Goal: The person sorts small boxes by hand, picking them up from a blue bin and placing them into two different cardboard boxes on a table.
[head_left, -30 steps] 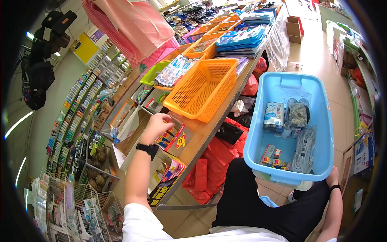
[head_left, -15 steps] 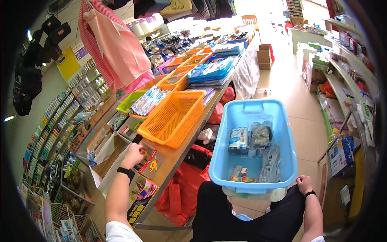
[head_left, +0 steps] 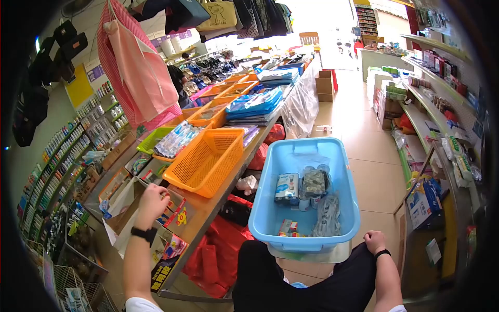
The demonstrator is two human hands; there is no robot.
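My left hand is over a small open display box at the near edge of the table, its fingers curled together. Whatever may be between the fingertips is too small to make out. Loosely closed with nothing visible in it, my right hand rests on my knee. In front of my legs stands a light blue plastic tub. It contains a wrapped pack, a bagged dark bundle, a clear plastic bag and small red-and-yellow boxes.
An orange basket sits on the table just beyond my left hand, with blue packaged goods behind it. Pink aprons hang at the upper left. Red bags lie under the table. Stocked shelves line the right side.
The view has shifted, so the tub and table appear further left. My left hand stays at the display box, its fingers still curled. My right hand remains on my knee.
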